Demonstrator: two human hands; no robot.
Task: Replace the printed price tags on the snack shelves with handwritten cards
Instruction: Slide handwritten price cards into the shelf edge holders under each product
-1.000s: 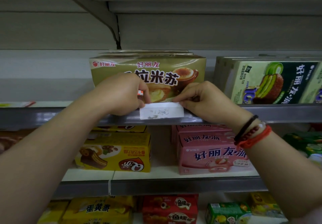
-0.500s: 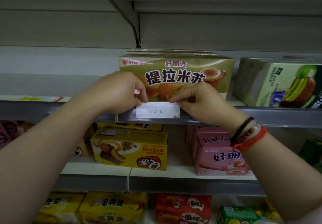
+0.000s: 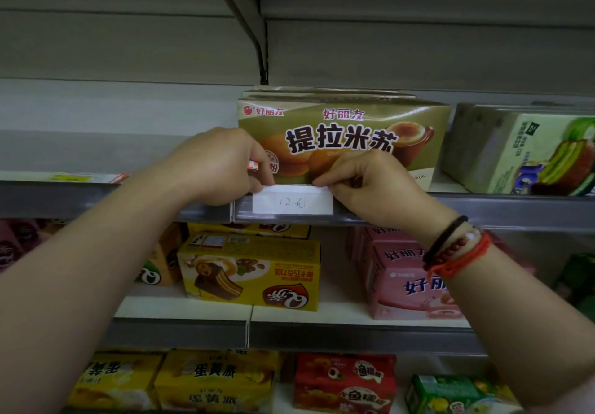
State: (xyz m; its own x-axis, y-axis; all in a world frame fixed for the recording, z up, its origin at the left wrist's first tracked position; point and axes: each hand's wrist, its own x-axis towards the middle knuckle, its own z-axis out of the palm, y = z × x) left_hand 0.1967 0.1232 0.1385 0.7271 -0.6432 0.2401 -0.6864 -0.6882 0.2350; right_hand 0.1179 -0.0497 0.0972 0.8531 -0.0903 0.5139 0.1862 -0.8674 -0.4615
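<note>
Two hands, the left hand [image 3: 219, 166] and right hand [image 3: 363, 185], pinch the top corners of the thin, bendy handwritten card [image 3: 292, 202], so light it creases easily.

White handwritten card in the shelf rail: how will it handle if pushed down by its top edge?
The handwritten card looks like thin paper, so probably floppy and light. Both hands, left hand and right hand, pinch its top corners, which suggests one-sided pushing would buckle or skew it. Its lower part sits in the shelf rail, so it likely slides sideways easily.
</note>
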